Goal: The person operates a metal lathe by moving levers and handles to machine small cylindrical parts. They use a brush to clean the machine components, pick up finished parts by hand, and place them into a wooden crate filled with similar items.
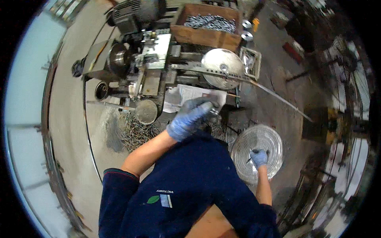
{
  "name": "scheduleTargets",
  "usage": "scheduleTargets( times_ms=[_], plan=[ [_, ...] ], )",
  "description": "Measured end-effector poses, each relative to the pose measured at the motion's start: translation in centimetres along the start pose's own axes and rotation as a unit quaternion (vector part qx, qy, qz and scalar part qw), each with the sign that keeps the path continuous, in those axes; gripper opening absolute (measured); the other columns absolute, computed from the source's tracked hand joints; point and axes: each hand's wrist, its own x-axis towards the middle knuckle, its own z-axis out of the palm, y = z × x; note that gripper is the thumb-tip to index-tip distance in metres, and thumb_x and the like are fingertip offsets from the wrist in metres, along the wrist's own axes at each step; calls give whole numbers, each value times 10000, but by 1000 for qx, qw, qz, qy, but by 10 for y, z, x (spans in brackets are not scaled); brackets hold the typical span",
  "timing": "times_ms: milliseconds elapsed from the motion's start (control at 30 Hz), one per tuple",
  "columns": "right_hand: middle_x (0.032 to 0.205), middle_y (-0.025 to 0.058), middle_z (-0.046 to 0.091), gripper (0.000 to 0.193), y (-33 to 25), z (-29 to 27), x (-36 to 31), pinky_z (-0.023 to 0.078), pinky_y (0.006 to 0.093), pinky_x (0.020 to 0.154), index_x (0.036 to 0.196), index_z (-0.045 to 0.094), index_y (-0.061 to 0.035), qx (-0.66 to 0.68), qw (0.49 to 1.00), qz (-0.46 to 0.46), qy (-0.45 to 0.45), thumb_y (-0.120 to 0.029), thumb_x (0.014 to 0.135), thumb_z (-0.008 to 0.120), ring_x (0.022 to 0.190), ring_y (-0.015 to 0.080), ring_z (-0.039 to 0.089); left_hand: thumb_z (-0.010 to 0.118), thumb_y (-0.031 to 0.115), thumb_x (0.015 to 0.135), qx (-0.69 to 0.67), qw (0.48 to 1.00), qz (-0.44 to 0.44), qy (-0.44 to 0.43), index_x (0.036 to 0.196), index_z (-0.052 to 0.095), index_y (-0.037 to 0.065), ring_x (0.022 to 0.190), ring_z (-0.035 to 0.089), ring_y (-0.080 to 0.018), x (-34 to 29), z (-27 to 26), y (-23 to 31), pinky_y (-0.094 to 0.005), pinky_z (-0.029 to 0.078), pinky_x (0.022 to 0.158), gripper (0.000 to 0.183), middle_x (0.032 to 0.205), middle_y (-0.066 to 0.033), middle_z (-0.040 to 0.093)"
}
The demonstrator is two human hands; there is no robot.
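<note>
My left hand (189, 118), in a blue-grey glove, reaches forward over a sheet of newspaper (183, 96) at the front of a machine (152, 59). Its fingers are curled around a small shiny metal part (214, 111). My right hand (259, 157), also gloved, is down inside a round wire-mesh basket (274, 139) on the floor at my right. Its fingers are closed on a thin dark piece (250, 160) that sticks out to the left; I cannot tell what the piece is.
A wooden crate (206, 36) full of silvery metal parts stands behind the machine. A round metal disc (222, 65) and a long thin rod (279, 98) jut out to the right. A pile of metal shavings (135, 133) lies on the floor beside a round plate (146, 111).
</note>
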Motion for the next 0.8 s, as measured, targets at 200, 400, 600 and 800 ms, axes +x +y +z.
scheduleTargets(
  times_ms=[200,400,600,800],
  plan=[
    [986,159,577,235,-237,-130,-67,458,346,730,862,634,-63,265,862,-431,-29,-205,677,663,862,278,581,580,179,765,365,927,49,78,938,560,-7,684,557,-135,-9,-6,-7,-278,453,633,255,758,-84,593],
    [950,151,555,239,-345,-137,-96,436,361,741,785,648,-93,71,738,-669,-51,-312,688,642,860,306,538,590,234,750,467,862,144,131,1033,522,36,762,599,-237,-38,-49,-10,-333,467,678,351,825,-155,601],
    [875,137,562,278,-402,-119,-105,430,360,690,759,644,-66,27,734,-671,-97,-338,701,628,804,296,540,582,264,766,372,903,152,148,1030,518,6,783,585,-208,-57,-99,3,-314,466,693,375,864,-133,600],
    [871,138,568,272,-476,-103,-113,433,365,684,752,644,-73,5,712,-699,-59,-338,694,631,794,299,546,573,252,782,377,896,157,174,1006,539,3,785,572,-164,-82,-142,63,-289,464,706,337,884,-106,597]
  ],
)
